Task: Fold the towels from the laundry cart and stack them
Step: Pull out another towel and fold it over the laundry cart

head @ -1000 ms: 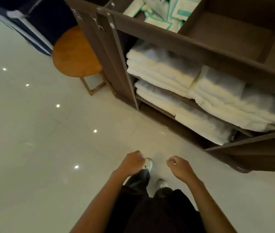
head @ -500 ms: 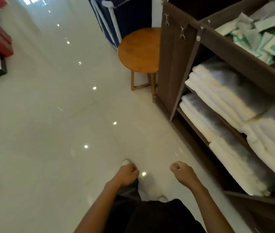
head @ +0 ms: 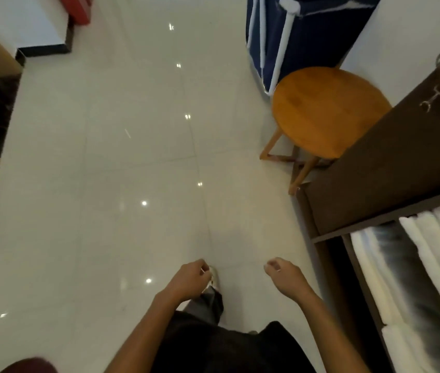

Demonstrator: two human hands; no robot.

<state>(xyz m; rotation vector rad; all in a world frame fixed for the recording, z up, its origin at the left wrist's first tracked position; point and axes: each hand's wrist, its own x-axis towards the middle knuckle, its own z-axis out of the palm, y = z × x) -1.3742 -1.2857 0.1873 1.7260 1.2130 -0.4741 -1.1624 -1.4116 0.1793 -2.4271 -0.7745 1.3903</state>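
Head view: our left hand point(head: 190, 278) and right hand point(head: 284, 277) hang empty, fingers loosely curled. Towels point(head: 434, 238) sit shelved near right; walking to the far laundry cart point(head: 307, 36), we could clip the stool point(head: 329, 111).

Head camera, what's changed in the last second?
The person has turned left, away from the brown shelf unit: its folded towels have slid to the right edge, and the wooden stool and blue fabric cart have swung to the top right. The left hand and right hand stay loosely curled and empty.
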